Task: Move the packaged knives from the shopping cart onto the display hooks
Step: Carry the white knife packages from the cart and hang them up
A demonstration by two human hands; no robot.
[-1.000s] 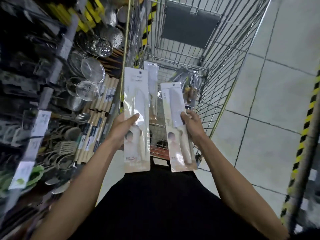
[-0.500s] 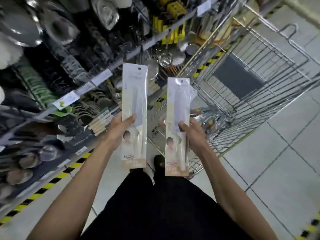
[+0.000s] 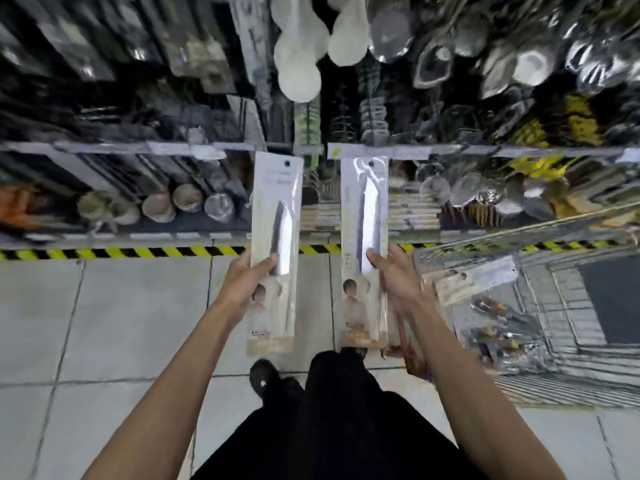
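Two packaged knives are held side by side, both to the left of the shopping cart (image 3: 561, 386) and clear of its wire walls; the left packaged knife (image 3: 277, 237) is the farther from the cart, the right packaged knife (image 3: 363, 230) just beside its near corner. Each pack's long axis runs away from the person toward the shelving (image 3: 104, 147) that stands beyond the cart; the hang-hole end and the blade tip point at the shelving, the handle end points back at the person; the two packs lie roughly parallel, apart, neither touching the shelving. The left hand (image 3: 247, 282) grips its pack near the middle, thumb curled across the front, fingers behind; the right hand (image 3: 398, 275) grips the other the same way, at the edge nearer the cart. Inside the cart lies one third package (image 3: 474, 282), pale, its long axis crosswise to the held two; further packs deeper in the cart are too blurred to count. One striped floor tape (image 3: 138, 252) runs along the floor from the cart's far side leftward.
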